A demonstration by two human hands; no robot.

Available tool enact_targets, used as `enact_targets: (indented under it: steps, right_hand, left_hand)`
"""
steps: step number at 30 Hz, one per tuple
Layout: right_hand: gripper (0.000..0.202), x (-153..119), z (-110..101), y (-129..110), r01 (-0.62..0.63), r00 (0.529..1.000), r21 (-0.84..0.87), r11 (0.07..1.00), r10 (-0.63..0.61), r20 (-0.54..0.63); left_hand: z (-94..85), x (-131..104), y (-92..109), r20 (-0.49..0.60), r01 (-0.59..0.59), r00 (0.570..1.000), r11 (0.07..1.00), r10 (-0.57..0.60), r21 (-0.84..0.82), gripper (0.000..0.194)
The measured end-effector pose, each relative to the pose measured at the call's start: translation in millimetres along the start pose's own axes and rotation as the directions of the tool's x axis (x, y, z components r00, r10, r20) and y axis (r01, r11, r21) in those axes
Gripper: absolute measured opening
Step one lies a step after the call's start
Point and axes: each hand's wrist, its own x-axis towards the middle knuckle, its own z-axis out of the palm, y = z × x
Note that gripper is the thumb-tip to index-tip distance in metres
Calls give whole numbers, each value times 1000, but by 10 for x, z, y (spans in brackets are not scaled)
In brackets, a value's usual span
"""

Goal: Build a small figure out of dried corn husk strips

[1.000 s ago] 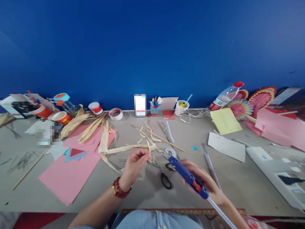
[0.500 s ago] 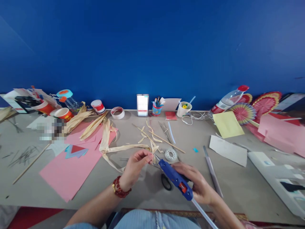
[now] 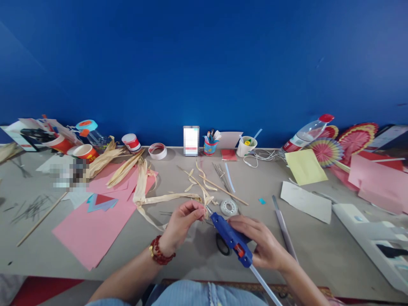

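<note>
From where I'm standing, the left hand [image 3: 186, 219] has its thumb and fingertips pinched together on a small husk piece [image 3: 206, 212], out over the middle of the table [image 3: 197, 263]. The right hand [image 3: 263, 242] is wrapped around a blue glue gun [image 3: 228, 236], with a long pale glue stick [image 3: 265, 284] poking out of its back end.

A second ago the gun was held well off to the right, its front end up by the clear tape roll [image 3: 228, 207]. Now the nozzle is right up at the left fingertips and the husk piece, though I can't tell whether it touches. Compared with half a second ago, the gun has only slid a touch to the left, and the left hand has barely moved. The tape roll, partly covered by the gun at first, now shows whole. Of the scissors [image 3: 222, 244], both black loops showed a second ago; now I see mainly one, just beside the gun, the other being hidden.

The long husk strip [image 3: 172, 197] lies to the left of the pinched piece, and a thin wooden stick [image 3: 226, 191] lies slantwise beyond the hands. Pink paper [image 3: 92, 233] lies left of the left forearm, which wears a red bracelet [image 3: 161, 251].
</note>
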Motion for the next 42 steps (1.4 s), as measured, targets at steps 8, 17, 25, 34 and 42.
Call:
enact_targets:
  steps: [8, 17, 25, 34, 42]
  right_hand:
    - [42, -23, 22, 17, -20, 1000, -51, 998, 21, 21]
    - [43, -16, 15, -13, -11, 999, -47, 999, 13, 41]
    - [45, -18, 12, -18, -17, 999, -41, 999, 19, 40]
    - [38, -146, -34, -34, -55, 994, 100, 994, 63, -84]
    - [37, -512, -9, 123, -184, 862, 492, 851, 381, -335]
  left_hand:
    - [-14, 4, -20, -3, 5, 1000, 1000, -5, -1, 18]
    - [10, -13, 20, -1, 4, 1000, 1000, -4, -7, 19]
    - [-12, -9, -7, -2, -1, 1000, 1000, 1, 5, 20]
    - [8, 8, 55, -54, -18, 998, 999, 15, -46, 19]
    - [14, 11, 37, -56, -13, 998, 999, 11, -33, 20]
